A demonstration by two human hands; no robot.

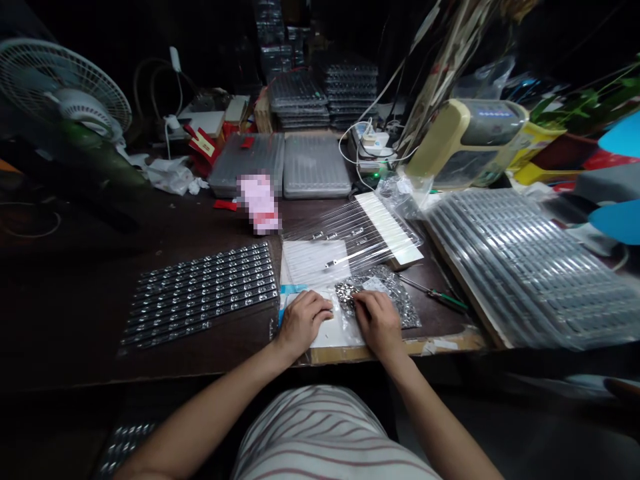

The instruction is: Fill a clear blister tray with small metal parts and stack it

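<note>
My left hand [304,319] rests at the near edge of the dark table [75,300], fingers curled on a white sheet [313,263]. What it pinches is too small to make out. My right hand [379,321] lies beside it with its fingers curled into a heap of small silvery metal parts [395,287] on clear plastic. The two hands are a few centimetres apart. Just beyond them a clear ribbed tray [350,237] holds a few of the metal parts in its grooves.
A black tray of rows of parts [200,293] lies to the left. A large wrapped stack of ribbed trays [525,267] fills the right. A green-handled screwdriver [440,297] lies between them. Grey lidded boxes [315,167], a fan [65,93] and cables stand behind.
</note>
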